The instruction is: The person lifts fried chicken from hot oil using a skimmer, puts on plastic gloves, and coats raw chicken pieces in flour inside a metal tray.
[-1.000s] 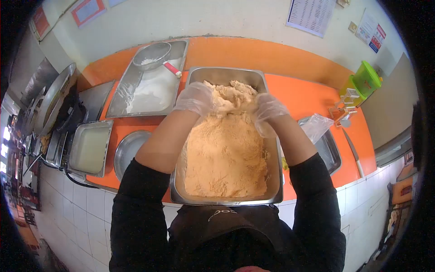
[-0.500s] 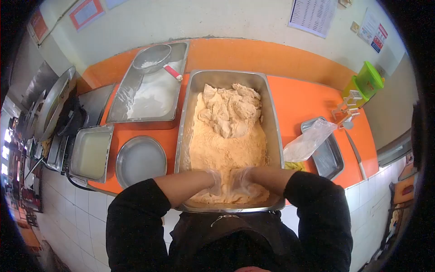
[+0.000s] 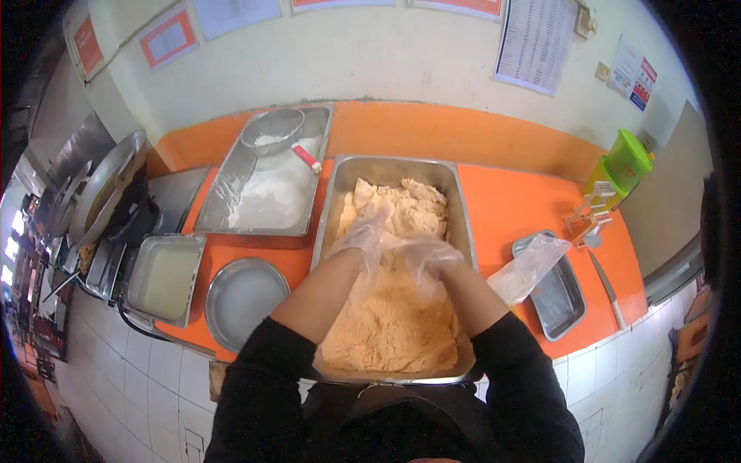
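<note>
A deep metal tray (image 3: 465,201) holds pale orange flour (image 3: 390,336), with a lumpy heap of coated pieces (image 3: 413,204) toward its far end. Over the middle of the tray, my left hand (image 3: 367,233), in a clear plastic glove, touches the near left side of the heap. Beside it on the right, my right hand (image 3: 426,256), gloved the same way, is at the heap's near edge. Glove glare and motion blur hide the fingers of both hands, and whether they hold any of the mixture cannot be made out.
To the left are a tray of white flour (image 3: 266,197) with a sieve (image 3: 272,133), a round pan (image 3: 247,301) and a pan of pale liquid (image 3: 164,278). On the right lie a plastic bag (image 3: 529,270), a small tray (image 3: 559,301), a knife (image 3: 606,287) and green containers (image 3: 627,163).
Both hands have moved from the near end of the tray forward to the heap. The camera view has tilted up, showing more of the wall.
</note>
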Motion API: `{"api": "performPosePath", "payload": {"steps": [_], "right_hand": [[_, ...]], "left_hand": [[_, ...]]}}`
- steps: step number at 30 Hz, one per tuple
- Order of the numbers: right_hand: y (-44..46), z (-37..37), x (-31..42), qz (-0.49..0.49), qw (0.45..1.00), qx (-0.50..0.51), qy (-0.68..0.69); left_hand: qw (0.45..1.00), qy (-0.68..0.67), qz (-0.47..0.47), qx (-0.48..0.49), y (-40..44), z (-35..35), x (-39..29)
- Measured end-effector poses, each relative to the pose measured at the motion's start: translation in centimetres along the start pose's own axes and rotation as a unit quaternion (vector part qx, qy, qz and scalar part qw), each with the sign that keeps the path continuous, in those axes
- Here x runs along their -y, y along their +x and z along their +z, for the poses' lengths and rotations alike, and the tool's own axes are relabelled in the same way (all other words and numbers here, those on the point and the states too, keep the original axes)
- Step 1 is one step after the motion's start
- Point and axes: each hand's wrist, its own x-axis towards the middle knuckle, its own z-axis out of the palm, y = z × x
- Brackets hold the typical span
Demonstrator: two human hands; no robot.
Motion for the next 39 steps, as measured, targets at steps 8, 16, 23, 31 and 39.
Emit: {"api": "performPosePath", "payload": {"steps": [8, 16, 23, 31, 39], "right_hand": [[1.1, 4.9, 1.1, -0.128, 0.968, -0.136, 0.170], [2.8, 3.8, -2.3, -0.148, 0.973, -0.165, -0.070], [3.4, 0.6, -2.1, -0.053, 0.973, -0.225, 0.026], [3.8, 0.8, -5.9, 0.087, 0.980, -0.127, -0.124], [2.0, 3.4, -1.9, 0.171, 0.976, -0.124, -0.049]], "left_hand": [[0.984, -0.143, 0.104, 0.022, 8.1, -0.6, 6.4], [0.964, 0.037, 0.265, 0.003, 8.9, -3.5, 8.3], [0.914, 0.294, 0.227, 0.163, 2.6, 5.3, 8.8], [0.702, 0.626, 0.338, 0.019, 6.5, -0.1, 6.0], [0.637, 0.723, 0.263, -0.059, 10.1, -2.3, 8.3]]}}
